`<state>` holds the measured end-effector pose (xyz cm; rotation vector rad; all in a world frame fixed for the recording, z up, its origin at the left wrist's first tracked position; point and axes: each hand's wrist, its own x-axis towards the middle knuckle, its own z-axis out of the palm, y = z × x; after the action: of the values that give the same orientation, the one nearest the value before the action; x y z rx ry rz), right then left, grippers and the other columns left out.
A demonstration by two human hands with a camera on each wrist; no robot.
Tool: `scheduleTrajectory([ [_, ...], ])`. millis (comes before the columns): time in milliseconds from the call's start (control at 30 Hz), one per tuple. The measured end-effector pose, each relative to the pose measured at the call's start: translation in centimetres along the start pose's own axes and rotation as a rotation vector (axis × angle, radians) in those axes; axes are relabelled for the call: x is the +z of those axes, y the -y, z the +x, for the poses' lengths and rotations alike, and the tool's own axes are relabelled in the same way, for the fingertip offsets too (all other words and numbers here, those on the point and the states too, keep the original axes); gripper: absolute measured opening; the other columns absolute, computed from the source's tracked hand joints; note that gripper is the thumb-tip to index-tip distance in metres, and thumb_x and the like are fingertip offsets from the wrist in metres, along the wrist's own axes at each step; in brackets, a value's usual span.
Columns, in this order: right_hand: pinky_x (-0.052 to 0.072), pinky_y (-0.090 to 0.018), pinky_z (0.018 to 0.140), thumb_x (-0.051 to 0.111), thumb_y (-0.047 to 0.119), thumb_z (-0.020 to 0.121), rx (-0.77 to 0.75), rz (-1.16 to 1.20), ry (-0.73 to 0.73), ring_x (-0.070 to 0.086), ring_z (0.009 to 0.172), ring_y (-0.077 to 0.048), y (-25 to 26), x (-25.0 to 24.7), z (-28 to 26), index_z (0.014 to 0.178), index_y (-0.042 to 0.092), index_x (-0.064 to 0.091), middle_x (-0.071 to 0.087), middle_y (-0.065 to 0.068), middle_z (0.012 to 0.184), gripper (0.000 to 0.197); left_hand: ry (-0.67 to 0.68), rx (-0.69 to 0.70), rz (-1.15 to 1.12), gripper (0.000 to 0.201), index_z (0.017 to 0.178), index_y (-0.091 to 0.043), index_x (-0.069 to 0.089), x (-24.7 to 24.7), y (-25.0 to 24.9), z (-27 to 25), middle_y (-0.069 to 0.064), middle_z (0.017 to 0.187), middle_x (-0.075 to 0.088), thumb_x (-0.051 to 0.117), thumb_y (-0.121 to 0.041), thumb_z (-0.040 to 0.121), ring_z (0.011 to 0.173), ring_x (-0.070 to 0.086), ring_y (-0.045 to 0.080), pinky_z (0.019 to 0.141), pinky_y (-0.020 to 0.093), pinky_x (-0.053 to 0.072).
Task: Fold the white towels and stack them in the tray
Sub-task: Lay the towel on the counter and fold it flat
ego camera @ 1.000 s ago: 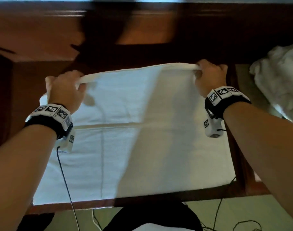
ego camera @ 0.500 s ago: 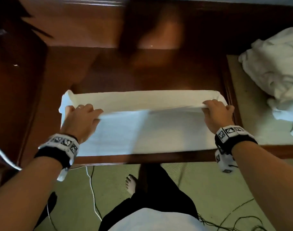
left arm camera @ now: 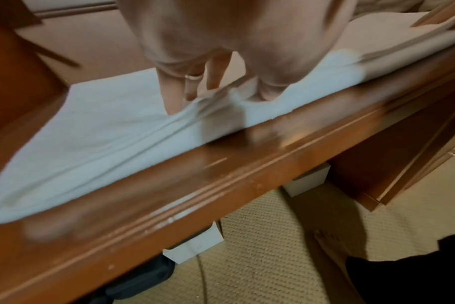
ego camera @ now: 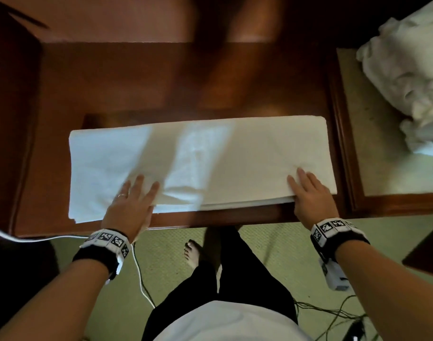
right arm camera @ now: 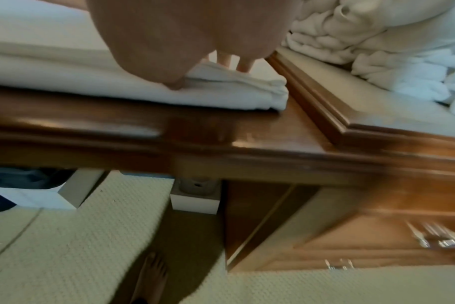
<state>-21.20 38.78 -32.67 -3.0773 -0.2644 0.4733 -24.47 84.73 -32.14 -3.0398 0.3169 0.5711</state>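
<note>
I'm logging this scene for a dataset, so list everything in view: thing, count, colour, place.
folded towel: one, white, flat along the desk's near edge
towel pile: count unclear, white, crumpled on the tray
tray: one, brown wooden rim, pale floor, right of the folded towel
desk: one, dark brown
cables: several, white and dark, on the floor
boxes: two, white, under the desk
bare foot: one, on green carpet
left hand: flat on the folded towel
right hand: flat on its right end
</note>
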Motion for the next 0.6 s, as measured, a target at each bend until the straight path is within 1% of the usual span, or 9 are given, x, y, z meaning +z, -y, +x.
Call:
scheduleTrajectory([
  [67,0.045,-0.059,0.097,0.065,0.002,0.082,-0.002,0.052,0.028,0.039,0.137,-0.044,-0.7,-0.4,2.0,0.141,0.011,0.050,0.040,-0.019,0.153,0.061,-0.026,-0.032,-0.079,0.061,0.153,-0.024,0.044,-0.2,0.8,1.4,0.019,0.158,0.037,0.062,-0.021,0.094,0.137,0.043,0.051,0.091,0.062,0.053],
  [100,0.047,-0.060,0.097,0.062,0.001,0.084,-0.002,0.089,0.022,0.041,0.136,-0.044,-0.9,-0.8,3.0,0.140,0.011,0.052,0.042,-0.019,0.151,0.058,-0.038,-0.053,-0.135,0.059,0.154,-0.026,0.042,-0.4,1.2,2.1,0.016,0.160,0.035,0.058,-0.019,0.098,0.140,0.040,0.049,0.098,0.062,0.049],
  [133,0.048,-0.061,0.097,0.061,0.000,0.085,-0.005,0.129,-0.008,0.044,0.133,-0.045,-1.2,-1.1,3.7,0.138,0.010,0.054,0.047,-0.020,0.148,0.055,-0.063,-0.058,-0.174,0.056,0.153,-0.025,0.042,-0.6,1.7,2.6,0.013,0.160,0.036,0.055,-0.017,0.099,0.140,0.040,0.048,0.103,0.062,0.046],
  [200,0.050,-0.061,0.092,0.060,-0.003,0.084,-0.032,0.177,-0.112,0.051,0.126,-0.047,-1.6,-1.2,3.9,0.134,0.008,0.058,0.055,-0.020,0.140,0.051,-0.145,-0.032,-0.165,0.054,0.151,-0.023,0.045,-0.3,2.1,2.6,0.013,0.157,0.042,0.054,-0.014,0.099,0.135,0.046,0.048,0.103,0.062,0.045],
  [267,0.052,-0.059,0.090,0.063,-0.005,0.083,-0.083,0.157,-0.179,0.053,0.125,-0.046,-1.9,-0.5,2.6,0.134,0.009,0.059,0.057,-0.018,0.139,0.053,-0.171,0.018,-0.105,0.055,0.152,-0.022,0.044,0.8,2.1,1.4,0.015,0.156,0.043,0.053,-0.016,0.097,0.131,0.049,0.050,0.099,0.064,0.046],
  [333,0.051,-0.055,0.092,0.065,-0.004,0.083,-0.116,0.127,-0.171,0.050,0.131,-0.044,-2.2,0.4,1.0,0.137,0.011,0.058,0.053,-0.015,0.144,0.057,-0.153,0.039,-0.074,0.057,0.152,-0.023,0.042,1.9,1.9,0.3,0.017,0.157,0.040,0.046,-0.027,0.095,0.132,0.047,0.053,0.097,0.066,0.045],
  [400,0.049,-0.056,0.095,0.064,-0.003,0.084,-0.090,0.123,-0.159,0.046,0.134,-0.044,-2.6,0.9,0.3,0.138,0.012,0.057,0.051,-0.014,0.147,0.056,-0.144,0.029,-0.065,0.058,0.152,-0.024,0.041,2.6,1.9,0.1,0.017,0.159,0.037,0.038,-0.033,0.094,0.134,0.043,0.053,0.097,0.065,0.043],
  [533,0.049,-0.060,0.094,0.058,-0.008,0.082,-0.076,0.083,-0.135,0.043,0.134,-0.049,-3.2,1.5,-0.5,0.138,0.009,0.055,0.049,-0.018,0.148,0.059,-0.131,0.034,-0.071,0.059,0.152,-0.021,0.042,2.6,2.0,0.4,0.018,0.159,0.036,0.035,-0.035,0.094,0.137,0.040,0.053,0.099,0.065,0.043],
  [600,0.049,-0.060,0.094,0.049,-0.003,0.081,-0.072,0.033,-0.090,0.042,0.134,-0.050,-2.7,1.1,-0.8,0.138,0.007,0.053,0.046,-0.020,0.149,0.058,-0.118,0.055,-0.088,0.061,0.151,-0.017,0.044,2.2,2.4,0.4,0.018,0.159,0.037,0.034,-0.035,0.094,0.136,0.042,0.051,0.100,0.064,0.045],
])
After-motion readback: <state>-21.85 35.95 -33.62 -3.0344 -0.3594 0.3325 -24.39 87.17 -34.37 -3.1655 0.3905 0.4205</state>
